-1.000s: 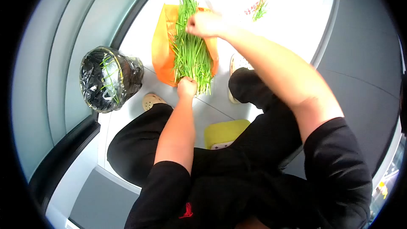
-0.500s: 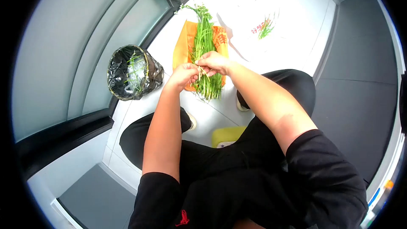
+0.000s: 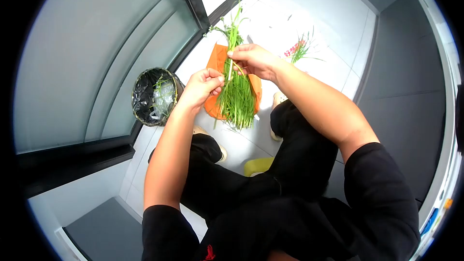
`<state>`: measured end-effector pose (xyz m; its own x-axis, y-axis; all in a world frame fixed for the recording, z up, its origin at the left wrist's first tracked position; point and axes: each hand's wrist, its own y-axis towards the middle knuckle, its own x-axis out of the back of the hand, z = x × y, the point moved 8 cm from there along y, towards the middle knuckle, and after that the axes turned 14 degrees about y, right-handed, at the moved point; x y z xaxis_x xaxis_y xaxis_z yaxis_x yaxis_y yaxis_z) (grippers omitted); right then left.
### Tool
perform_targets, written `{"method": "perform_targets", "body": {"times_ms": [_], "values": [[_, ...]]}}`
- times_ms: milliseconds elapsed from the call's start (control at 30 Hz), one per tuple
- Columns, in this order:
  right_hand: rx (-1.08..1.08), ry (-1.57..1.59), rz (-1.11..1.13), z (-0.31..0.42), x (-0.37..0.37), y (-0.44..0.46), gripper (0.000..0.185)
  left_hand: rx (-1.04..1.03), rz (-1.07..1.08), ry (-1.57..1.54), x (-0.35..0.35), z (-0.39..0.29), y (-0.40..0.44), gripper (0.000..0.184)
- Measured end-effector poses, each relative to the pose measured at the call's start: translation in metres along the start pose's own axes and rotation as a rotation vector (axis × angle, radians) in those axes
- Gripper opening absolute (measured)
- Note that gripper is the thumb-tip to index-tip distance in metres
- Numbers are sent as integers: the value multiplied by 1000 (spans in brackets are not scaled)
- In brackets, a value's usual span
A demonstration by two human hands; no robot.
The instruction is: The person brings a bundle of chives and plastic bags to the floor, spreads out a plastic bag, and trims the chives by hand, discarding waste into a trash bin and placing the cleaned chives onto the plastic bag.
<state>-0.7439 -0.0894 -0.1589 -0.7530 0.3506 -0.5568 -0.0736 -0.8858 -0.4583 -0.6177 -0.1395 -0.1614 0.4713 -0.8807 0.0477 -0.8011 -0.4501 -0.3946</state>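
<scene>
A thick bundle of long green stalks (image 3: 238, 101) lies on an orange bag (image 3: 216, 58) on the floor. Above it, my right hand (image 3: 253, 60) pinches a few green stalks with a pale lower end and a yellowish blade. My left hand (image 3: 205, 86) is just left of that pale end, thumb and fingers pressed together; anything between them is too small to make out. A smaller bunch of thin green stalks (image 3: 299, 52) rests at the right, on white plastic with red print.
A bin (image 3: 180, 87) lined with black plastic, with green scraps inside, stands at the left by the frosted glass panel (image 3: 111, 63). A yellow-green stool (image 3: 257, 165) is between my legs. Grey panels are at the right.
Both hands first reached over the bundle, then met above it. Now they are a little apart, with stalks raised in my right hand. The camera view has shifted.
</scene>
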Motion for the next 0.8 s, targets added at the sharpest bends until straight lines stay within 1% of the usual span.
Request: {"method": "perform_targets", "body": {"times_ms": [67, 233, 300, 333, 367, 433, 500, 567, 633, 700, 733, 767, 800], "values": [[67, 109, -13, 5, 4, 6, 13, -16, -21, -17, 6, -1, 2, 16], [102, 114, 25, 12, 6, 16, 13, -40, -53, -5, 9, -11, 11, 21], [133, 59, -1, 16, 6, 17, 14, -29, -65, -121, 5, -13, 18, 25], [148, 37, -27, 18, 7, 19, 15, -50, -38, -59, 5, -13, 24, 27], [140, 38, -30, 16, 6, 21, 15, -43, -38, -64, 5, -10, 29, 27], [159, 6, -34, 18, 2, 24, 16, -21, -140, -116, 9, -10, 35, 30], [150, -8, -36, 14, -1, 26, 16, -7, -142, -148, 6, -17, 34, 30], [174, -38, 37, 12, -8, 29, 16, 18, -64, -218, -4, -24, 35, 29], [194, -14, 37, 14, -9, 29, 16, 48, -88, -174, -5, -23, 35, 25], [252, 10, -39, 21, -8, 27, 16, -57, -46, -90, -3, -22, 44, 22], [248, 28, -48, 23, -8, 27, 16, -56, -45, -88, -4, -21, 44, 22], [249, 30, -48, 24, -8, 26, 16, -99, -12, -150, -8, -23, 45, 21], [218, 65, 5, 23, -11, 25, 17, -141, 20, -213, -11, -25, 45, 20]]}}
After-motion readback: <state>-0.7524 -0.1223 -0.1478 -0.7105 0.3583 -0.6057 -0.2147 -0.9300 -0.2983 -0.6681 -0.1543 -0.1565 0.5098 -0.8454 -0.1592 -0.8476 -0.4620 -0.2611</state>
